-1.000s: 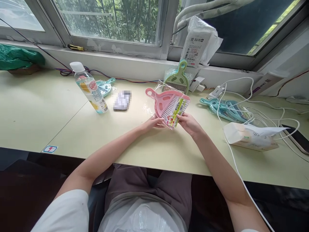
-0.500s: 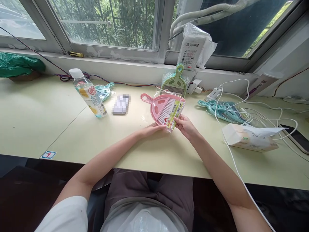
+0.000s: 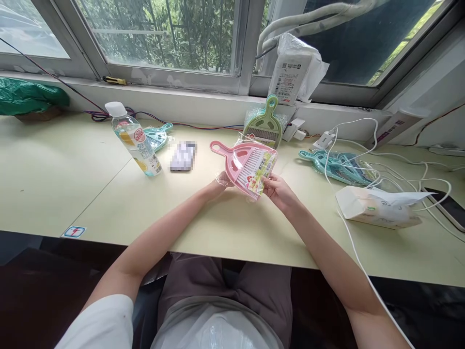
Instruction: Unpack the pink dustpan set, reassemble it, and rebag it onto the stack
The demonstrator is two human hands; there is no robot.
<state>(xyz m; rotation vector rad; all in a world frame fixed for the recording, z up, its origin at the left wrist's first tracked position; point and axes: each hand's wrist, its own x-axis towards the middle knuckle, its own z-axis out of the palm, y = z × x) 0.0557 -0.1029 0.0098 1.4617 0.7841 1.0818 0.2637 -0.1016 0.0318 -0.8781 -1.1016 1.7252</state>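
Note:
A pink dustpan (image 3: 238,167) with a white-bristled brush (image 3: 250,167) set in it is tilted above the table, its looped handle toward the upper left. Clear plastic wrap and a printed yellow-green label (image 3: 260,178) cover its wide end. My right hand (image 3: 279,190) pinches its right edge at the label, thumb on top. Under the left side is my left hand (image 3: 222,182), with loose clear film over it; its fingers are hidden behind the dustpan. Just beyond stands a wrapped green dustpan (image 3: 267,118), leaning near the wall.
A drink bottle (image 3: 134,140), a blurred purple-grey item (image 3: 182,156) and a blue dustpan set (image 3: 158,135) are at left. Right of my hands lie teal dustpan sets (image 3: 337,167), white cables, a tissue pack (image 3: 378,208) and a phone (image 3: 445,208). A yellow cutter (image 3: 114,80) rests on the sill.
My left hand has slid left and back from the dustpan's lower edge to under its left side, with film now over it. My right hand keeps its hold.

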